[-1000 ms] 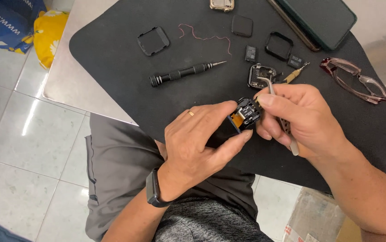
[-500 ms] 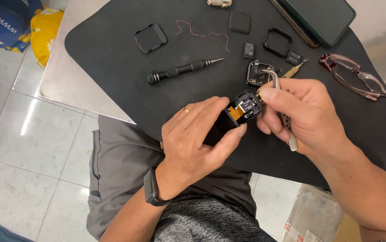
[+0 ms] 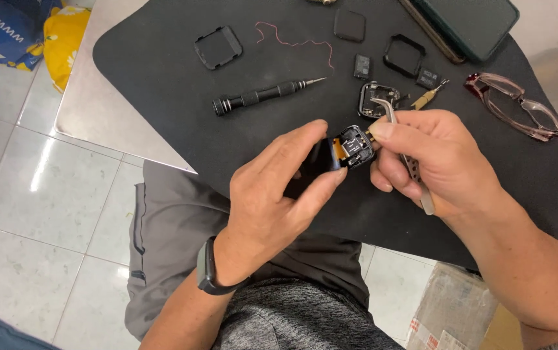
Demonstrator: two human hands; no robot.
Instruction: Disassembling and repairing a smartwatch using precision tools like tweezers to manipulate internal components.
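Disassembly looks well underway: the left hand (image 3: 272,194) pinches an opened smartwatch body (image 3: 350,148) above the black mat (image 3: 162,84) and its near edge, while the right hand (image 3: 431,162) grips tweezers (image 3: 410,162) at its internals. Bezels (image 3: 218,46), screwdriver (image 3: 262,96) and small parts lie toward the far edge; reassembly remains, I'd judge.

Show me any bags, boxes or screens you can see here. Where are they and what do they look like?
Blue bag: top left, on the floor, white print.
Yellow bag: beside the blue one, crumpled.
Dark phone: top right, on the mat, flat rectangle.
Cardboard box: bottom right, brown, wrapped in clear plastic.
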